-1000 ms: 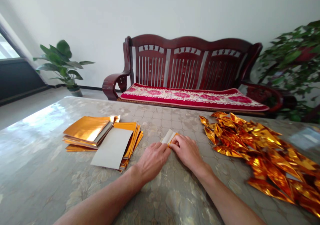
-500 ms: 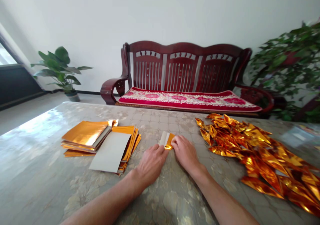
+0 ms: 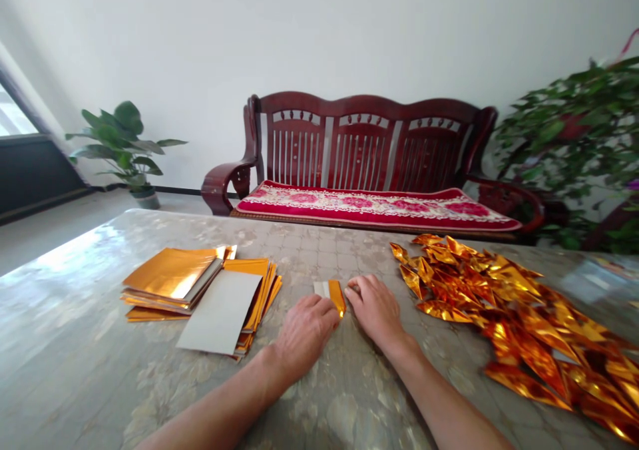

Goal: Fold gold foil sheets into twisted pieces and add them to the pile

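On the table in front of me lies a small sheet of gold foil paper [image 3: 337, 295], partly folded, with a grey strip on its left and a gold band on its right. My left hand [image 3: 308, 330] is closed over the near part of the sheet, pressing it down and hiding some of it. Just right of the gold edge, my right hand [image 3: 377, 310] rests with loosely bent fingers, nothing visible in them. To the left are stacks of flat foil sheets [image 3: 170, 273], with a grey-backed sheet [image 3: 219, 310] on top. Folded gold foil pieces [image 3: 504, 297] are heaped at the right.
A patterned cover lies over the table [image 3: 124, 383]. Beyond its far edge stands a dark red wooden bench [image 3: 372, 150] with a red floral seat cover [image 3: 369, 204]. A clear plastic bag [image 3: 594, 280] lies at the right; potted plants [image 3: 120, 144] flank the bench.
The right hand's fingers have come off the sheet and now sit just right of it. My left hand has shifted slightly on the sheet. The view has tilted up a little.
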Tool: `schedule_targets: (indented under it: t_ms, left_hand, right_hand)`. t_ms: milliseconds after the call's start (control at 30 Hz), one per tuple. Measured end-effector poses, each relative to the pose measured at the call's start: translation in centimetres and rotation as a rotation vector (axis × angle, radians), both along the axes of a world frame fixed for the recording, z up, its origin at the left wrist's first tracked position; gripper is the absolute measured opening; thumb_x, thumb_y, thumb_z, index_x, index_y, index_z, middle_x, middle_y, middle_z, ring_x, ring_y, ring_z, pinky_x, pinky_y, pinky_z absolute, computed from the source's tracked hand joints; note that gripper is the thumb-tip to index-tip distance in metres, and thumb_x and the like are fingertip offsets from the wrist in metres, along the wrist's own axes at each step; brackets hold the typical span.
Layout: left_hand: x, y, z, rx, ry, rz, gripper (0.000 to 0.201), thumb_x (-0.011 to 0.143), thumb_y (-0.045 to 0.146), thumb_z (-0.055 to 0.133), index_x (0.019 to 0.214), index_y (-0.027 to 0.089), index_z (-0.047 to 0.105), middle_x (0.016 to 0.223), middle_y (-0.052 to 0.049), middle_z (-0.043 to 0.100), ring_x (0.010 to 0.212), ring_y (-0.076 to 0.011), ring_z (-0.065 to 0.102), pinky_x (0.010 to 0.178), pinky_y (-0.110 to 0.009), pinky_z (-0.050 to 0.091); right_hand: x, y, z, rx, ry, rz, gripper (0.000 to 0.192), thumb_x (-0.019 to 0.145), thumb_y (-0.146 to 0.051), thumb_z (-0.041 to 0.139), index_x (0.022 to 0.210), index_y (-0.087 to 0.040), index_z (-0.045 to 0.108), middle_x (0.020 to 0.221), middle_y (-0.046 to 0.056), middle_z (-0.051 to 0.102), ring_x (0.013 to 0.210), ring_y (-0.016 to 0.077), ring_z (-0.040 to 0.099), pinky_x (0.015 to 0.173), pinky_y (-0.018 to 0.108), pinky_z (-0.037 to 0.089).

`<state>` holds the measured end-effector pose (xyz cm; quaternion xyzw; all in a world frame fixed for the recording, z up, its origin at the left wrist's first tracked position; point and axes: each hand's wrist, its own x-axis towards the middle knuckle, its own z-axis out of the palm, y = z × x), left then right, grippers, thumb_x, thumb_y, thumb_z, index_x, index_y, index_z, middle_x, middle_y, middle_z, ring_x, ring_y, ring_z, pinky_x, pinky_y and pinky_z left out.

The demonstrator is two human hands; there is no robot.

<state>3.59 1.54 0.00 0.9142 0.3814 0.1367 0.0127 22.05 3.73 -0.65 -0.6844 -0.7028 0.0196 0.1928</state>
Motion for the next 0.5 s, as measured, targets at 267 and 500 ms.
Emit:
schedule_targets:
  t_ms: [267,500]
  left_hand:
    - [0.52,-0.78,-0.68,-0.041,-0.010,-0.056,0.015,0.098,0.027,0.049,0.094,0.022,0.063,0.093,0.000,0.065,0.091,-0.0179,0.056,0.080,-0.030,0.044]
    - [0.83,-0.82,-0.57,0.008,0.044,-0.025,0.016,0.097,0.022,0.051,0.112,0.023,0.058,0.112,-0.003,0.062,0.099,-0.0210,0.055,0.084,-0.034,0.046]
  right_hand:
    - [0.02,-0.08,-0.13,-0.002,0.061,0.020,0.014,0.090,-0.032,0.058,0.097,-0.026,0.068,0.101,0.003,0.064,0.095,0.0196,0.059,0.082,0.031,0.039]
    - [-0.41,-0.06,-0.09,0.001,0.060,0.053,0.013,0.090,-0.028,0.056,0.095,-0.026,0.067,0.099,0.002,0.064,0.097,0.0198,0.059,0.083,0.031,0.039]
